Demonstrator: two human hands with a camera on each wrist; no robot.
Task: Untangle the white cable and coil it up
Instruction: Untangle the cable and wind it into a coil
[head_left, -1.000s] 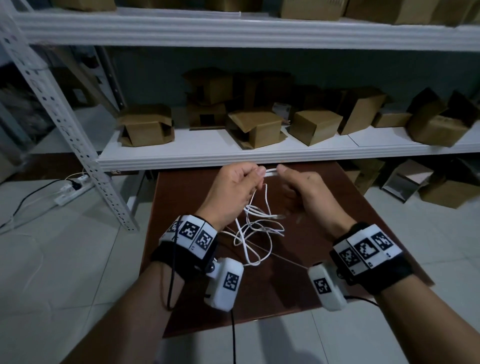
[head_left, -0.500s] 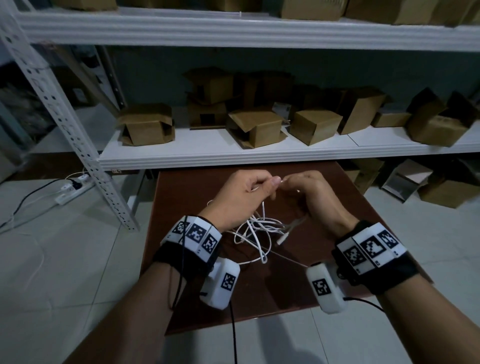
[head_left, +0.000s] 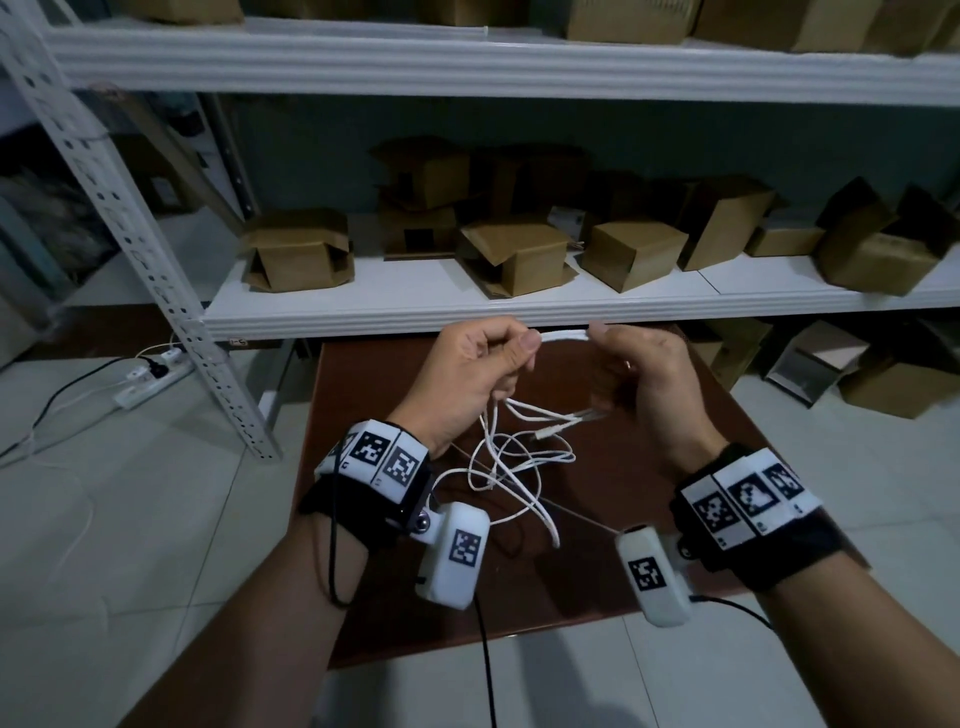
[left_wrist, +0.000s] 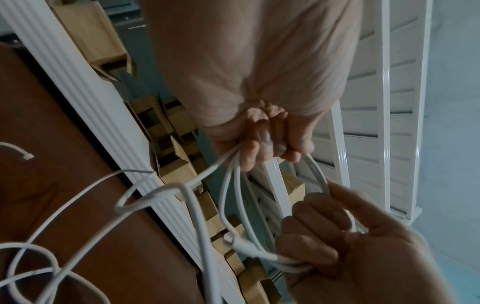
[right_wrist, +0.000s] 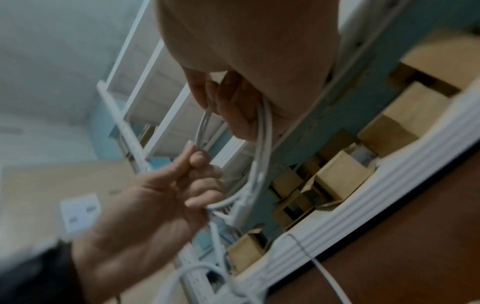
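Note:
My left hand (head_left: 488, 364) and right hand (head_left: 639, 369) are raised over the brown table (head_left: 571, 597), each pinching the white cable (head_left: 563, 335). A short stretch runs almost straight between them. The rest hangs below as a loose tangle of loops (head_left: 519, 462), with a plug end (head_left: 553, 430) dangling near the right palm. In the left wrist view, my left hand's fingers (left_wrist: 265, 144) clamp several strands, and the right hand (left_wrist: 350, 236) holds a loop and a plug end (left_wrist: 249, 247). The right wrist view is blurred; the right hand (right_wrist: 233, 102) and left hand (right_wrist: 168, 195) share a cable loop (right_wrist: 262, 144).
A white shelf (head_left: 519, 306) with several open cardboard boxes (head_left: 514, 254) stands just beyond the table. Its perforated upright (head_left: 156, 260) is at the left. A power strip (head_left: 150, 374) with leads lies on the tiled floor at the left. More boxes sit on the floor at the right.
Half a second ago the hands were lower and close together. They have since risen and drawn apart, stretching a short length of cable between them and lifting the tangle.

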